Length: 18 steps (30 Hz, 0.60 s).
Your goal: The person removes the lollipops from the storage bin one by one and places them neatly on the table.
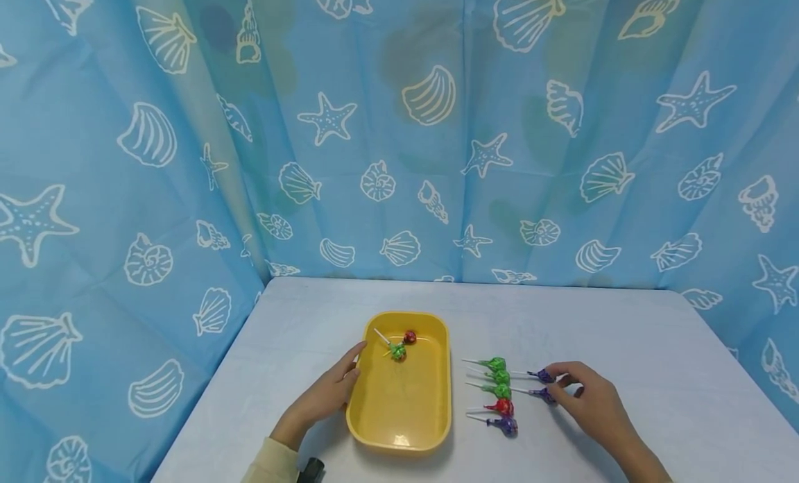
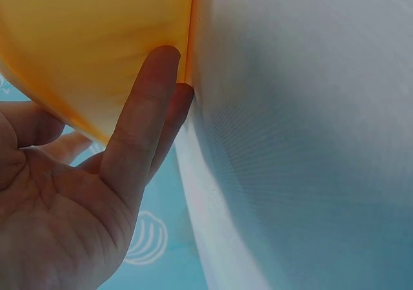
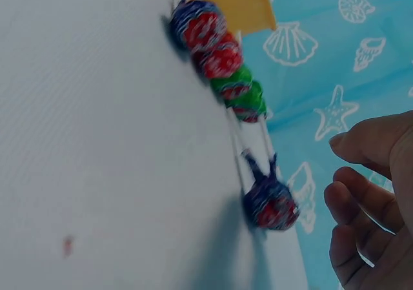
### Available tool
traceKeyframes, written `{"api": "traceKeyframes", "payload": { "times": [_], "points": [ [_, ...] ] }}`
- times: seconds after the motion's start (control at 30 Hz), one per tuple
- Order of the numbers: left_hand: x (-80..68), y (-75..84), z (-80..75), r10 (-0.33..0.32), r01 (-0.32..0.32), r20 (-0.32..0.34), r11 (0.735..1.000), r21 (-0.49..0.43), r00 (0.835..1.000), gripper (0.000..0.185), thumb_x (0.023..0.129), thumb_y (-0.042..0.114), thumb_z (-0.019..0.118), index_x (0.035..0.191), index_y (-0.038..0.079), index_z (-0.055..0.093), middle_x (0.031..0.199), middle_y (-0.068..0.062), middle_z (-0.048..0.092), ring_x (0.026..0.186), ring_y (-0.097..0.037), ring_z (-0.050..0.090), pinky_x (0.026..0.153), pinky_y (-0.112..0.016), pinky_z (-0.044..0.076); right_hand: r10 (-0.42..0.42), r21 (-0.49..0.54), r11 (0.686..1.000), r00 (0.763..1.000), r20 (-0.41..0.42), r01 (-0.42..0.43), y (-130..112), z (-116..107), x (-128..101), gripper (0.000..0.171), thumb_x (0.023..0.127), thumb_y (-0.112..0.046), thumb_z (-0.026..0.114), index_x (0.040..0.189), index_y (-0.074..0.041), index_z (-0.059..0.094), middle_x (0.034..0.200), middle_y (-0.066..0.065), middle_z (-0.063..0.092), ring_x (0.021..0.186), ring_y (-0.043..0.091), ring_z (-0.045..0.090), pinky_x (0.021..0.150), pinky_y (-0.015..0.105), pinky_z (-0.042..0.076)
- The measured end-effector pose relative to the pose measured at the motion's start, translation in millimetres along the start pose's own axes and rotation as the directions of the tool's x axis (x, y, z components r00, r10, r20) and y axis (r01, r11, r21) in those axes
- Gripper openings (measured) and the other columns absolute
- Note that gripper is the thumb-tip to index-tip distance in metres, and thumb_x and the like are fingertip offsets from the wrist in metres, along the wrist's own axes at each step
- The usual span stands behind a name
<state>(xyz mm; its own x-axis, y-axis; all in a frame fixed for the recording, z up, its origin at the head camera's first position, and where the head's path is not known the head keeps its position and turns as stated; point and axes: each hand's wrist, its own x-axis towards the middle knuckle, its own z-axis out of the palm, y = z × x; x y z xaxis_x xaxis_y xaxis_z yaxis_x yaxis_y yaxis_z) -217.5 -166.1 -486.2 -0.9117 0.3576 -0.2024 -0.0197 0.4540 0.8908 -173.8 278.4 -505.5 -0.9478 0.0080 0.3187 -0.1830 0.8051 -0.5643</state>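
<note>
My left hand [image 1: 329, 393] rests against the left side of a yellow tray [image 1: 399, 447]; in the left wrist view its straight fingers [image 2: 139, 122] touch the outer wall. On the right, my right hand [image 1: 589, 400] is beside two purple lollipops, one farther back [image 1: 542, 376] and one nearer [image 1: 543, 395], their sticks pointing left. The right wrist view shows its thumb and fingers spread apart with nothing between them. Left of these lies a column of lollipops: several green ones [image 1: 497, 377], a red one [image 1: 501, 407] and a purple one [image 1: 507, 426].
Inside the tray, toward its far end, lie a green lollipop [image 1: 397, 351] and a red one [image 1: 409, 336]. A white cloth [image 1: 299, 316] covers the table. Behind and to the left hangs a blue curtain [image 1: 374, 157] with shell prints. A dark object [image 1: 311, 470] shows by the left sleeve.
</note>
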Motion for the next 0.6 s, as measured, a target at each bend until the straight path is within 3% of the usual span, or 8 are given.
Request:
{"api": "traceKeyframes", "payload": {
  "times": [0.6],
  "points": [
    [1.3, 2.1, 1.3, -0.021, 0.021, -0.016, 1.0, 0.015, 1.0, 0.054, 0.111, 0.018, 0.037, 0.163, 0.018, 0.024, 0.147, -0.03, 0.044, 0.096, -0.025, 0.063, 0.069, -0.04, 0.056, -0.031, 0.112, 0.993, 0.998, 0.048, 0.026, -35.6, 4.7, 18.5, 0.026, 0.088, -0.007, 0.078, 0.113, -0.006, 0.072, 0.102, 0.006, 0.072, 0.081, 0.012, 0.062, 0.067, 0.026, 0.053]
  ]
}}
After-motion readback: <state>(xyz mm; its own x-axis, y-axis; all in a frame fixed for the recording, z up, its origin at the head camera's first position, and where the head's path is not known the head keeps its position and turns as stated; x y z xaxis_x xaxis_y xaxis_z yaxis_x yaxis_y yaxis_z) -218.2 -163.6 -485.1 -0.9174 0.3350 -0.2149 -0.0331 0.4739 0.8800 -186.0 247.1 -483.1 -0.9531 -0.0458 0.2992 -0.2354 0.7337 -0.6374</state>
